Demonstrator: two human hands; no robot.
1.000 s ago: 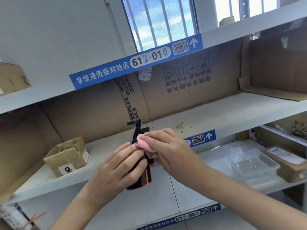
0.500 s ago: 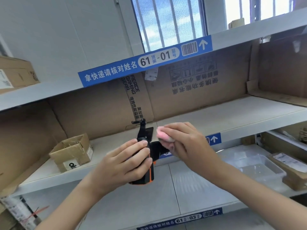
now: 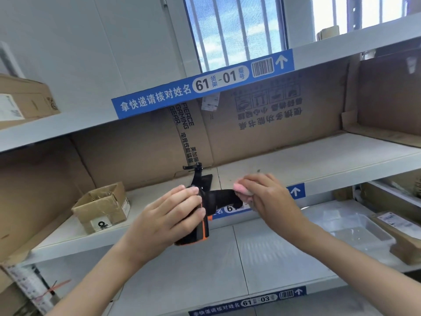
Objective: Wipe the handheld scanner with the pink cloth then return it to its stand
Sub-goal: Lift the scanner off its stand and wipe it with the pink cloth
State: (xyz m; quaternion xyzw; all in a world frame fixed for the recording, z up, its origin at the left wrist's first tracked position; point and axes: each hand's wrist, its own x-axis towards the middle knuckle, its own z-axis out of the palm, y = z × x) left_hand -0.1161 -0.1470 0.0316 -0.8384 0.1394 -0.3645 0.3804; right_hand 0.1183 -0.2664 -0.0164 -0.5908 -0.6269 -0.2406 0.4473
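The left hand [image 3: 166, 215] is closed around the body of the handheld scanner [image 3: 200, 215], a black device with orange trim, and holds it in the air in front of the middle shelf [image 3: 319, 160]. The scanner's black handle part points to the right. There the right hand [image 3: 271, 197] has its fingers pinched together on the pink cloth [image 3: 241, 190], and the cloth is pressed against the end of that handle.

Just behind the scanner, on the middle shelf, stands the black stand [image 3: 200, 176], upright, with a small clamp at its top. It has nothing in it.

The shelf is a pale grey board with a few small stains near the stand. Brown cardboard sheets [image 3: 273, 124] with printed text line the wall behind it. To the left of the stand, on the same shelf, sits a small open cardboard box [image 3: 102, 208]. Above the stand, on the edge of the upper shelf, runs a blue label strip [image 3: 202, 85] with "61-01", a barcode and an arrow. Higher still, behind that shelf, there is a barred window [image 3: 234, 30] with blue sky and cloud.

Below and to the right of the stand, on the lower shelf, a clear plastic tray [image 3: 355, 233] lies beside a wrapped brown parcel [image 3: 401, 236]. Another brown box [image 3: 25, 99] rests on the upper shelf, far left of the stand.
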